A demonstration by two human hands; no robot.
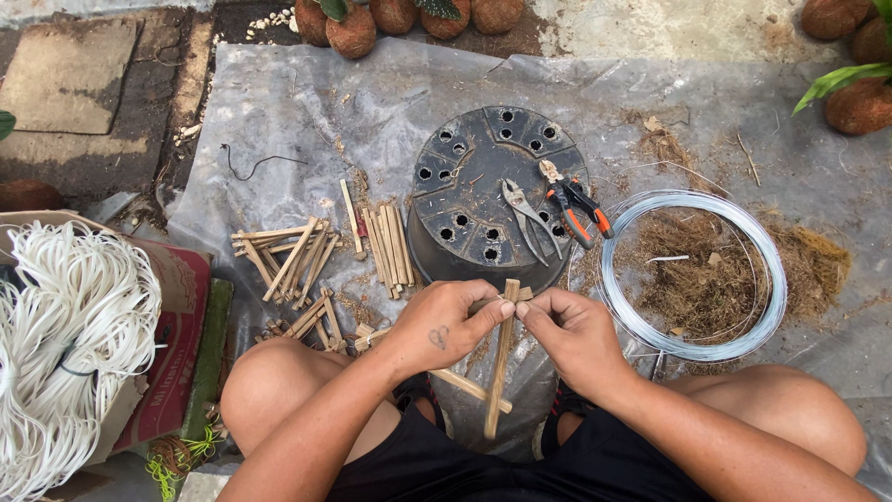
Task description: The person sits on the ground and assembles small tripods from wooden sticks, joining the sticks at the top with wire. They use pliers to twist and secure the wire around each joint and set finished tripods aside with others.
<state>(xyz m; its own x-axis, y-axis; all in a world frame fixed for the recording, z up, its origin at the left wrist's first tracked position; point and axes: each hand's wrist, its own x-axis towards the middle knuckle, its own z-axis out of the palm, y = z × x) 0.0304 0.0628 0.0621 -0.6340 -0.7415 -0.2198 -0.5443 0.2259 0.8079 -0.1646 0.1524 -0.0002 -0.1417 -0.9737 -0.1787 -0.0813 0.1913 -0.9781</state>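
Both hands (446, 325) (569, 332) pinch crossed sticks (502, 367); joint hidden, prob. wire.

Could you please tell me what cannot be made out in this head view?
- Where the left hand and right hand pinch the sticks: fingers cover the crossing, so any tie is hidden.
- White cord bundle: cut off by the left edge.
- Pot: upturned, its inside is hidden.
- Wire coil: its ends are too thin to trace.
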